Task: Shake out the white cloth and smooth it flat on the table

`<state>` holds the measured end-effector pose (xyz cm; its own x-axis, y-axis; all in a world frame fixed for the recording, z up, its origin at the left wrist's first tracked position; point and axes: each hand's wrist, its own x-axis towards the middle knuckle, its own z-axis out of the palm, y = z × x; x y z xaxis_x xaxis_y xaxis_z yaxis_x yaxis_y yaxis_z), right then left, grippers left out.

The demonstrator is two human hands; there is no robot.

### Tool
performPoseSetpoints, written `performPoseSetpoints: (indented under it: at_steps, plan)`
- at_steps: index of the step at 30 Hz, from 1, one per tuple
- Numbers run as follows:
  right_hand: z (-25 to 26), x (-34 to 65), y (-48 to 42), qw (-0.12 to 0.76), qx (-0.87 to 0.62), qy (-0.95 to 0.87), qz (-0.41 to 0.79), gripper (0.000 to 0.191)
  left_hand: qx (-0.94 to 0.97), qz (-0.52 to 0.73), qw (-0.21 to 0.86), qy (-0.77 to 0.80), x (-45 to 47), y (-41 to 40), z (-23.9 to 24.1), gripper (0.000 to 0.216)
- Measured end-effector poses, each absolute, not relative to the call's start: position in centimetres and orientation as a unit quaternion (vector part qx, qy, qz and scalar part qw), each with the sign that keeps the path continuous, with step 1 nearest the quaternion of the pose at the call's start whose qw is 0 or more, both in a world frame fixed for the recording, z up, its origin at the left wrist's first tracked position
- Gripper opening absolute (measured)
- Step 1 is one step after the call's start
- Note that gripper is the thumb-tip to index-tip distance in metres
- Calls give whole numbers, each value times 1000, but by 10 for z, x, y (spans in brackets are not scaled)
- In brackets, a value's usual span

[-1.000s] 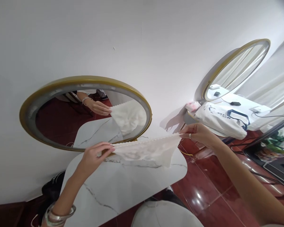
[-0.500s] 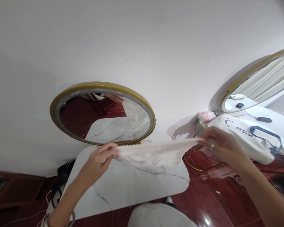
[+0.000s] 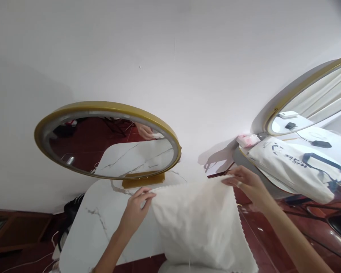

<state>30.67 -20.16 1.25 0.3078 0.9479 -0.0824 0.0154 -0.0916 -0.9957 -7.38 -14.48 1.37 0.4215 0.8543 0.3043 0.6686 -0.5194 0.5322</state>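
Since the earlier frame we have swung the white cloth [image 3: 200, 223] from a taut strip into a broad sheet that now hangs toward us over the marble table [image 3: 102, 220]. In the head view, our left hand [image 3: 136, 208] pinches its upper left corner and our right hand [image 3: 246, 184] grips the upper right corner. The gold-rimmed mirror [image 3: 108, 138] stands behind, a white bag [image 3: 292, 167] at right.

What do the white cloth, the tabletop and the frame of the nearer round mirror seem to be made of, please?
The white cloth looks like thin woven fabric, matte, with zigzag-cut edges; it drapes softly between the left hand and right hand. The tabletop looks like marble or a marble-look surface: white, smooth, grey-veined. The mirror frame appears gold-painted metal or plastic, satin; which one is unclear.
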Motion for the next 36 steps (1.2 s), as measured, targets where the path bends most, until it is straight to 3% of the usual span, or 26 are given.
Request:
performPoseSetpoints:
  at_steps: [3,8,13,16,19,24,36]
  plan:
    - [-47,310,-140,548,-612,-410,396,50,818,235,163,499,-47,-100,-36,28]
    - [-120,307,-77,479,-636,-468,383,49,777,179,100,595,-5,-86,-106,35]
    - [-154,267,-104,404,-609,-596,334,45,805,155,64,569,27,-117,-159,43]
    - [-172,229,-122,280,-584,-734,202,44,797,158,48,581,40,-110,-181,49]
    - [-184,198,-110,180,-597,-777,82,49,765,160,26,623,44,-87,-192,56]
    - [-196,178,-59,113,-668,-730,94,54,779,120,17,615,41,-53,-191,60]
    - [-205,188,-4,92,-685,-715,109,51,809,91,66,577,48,6,-196,47]
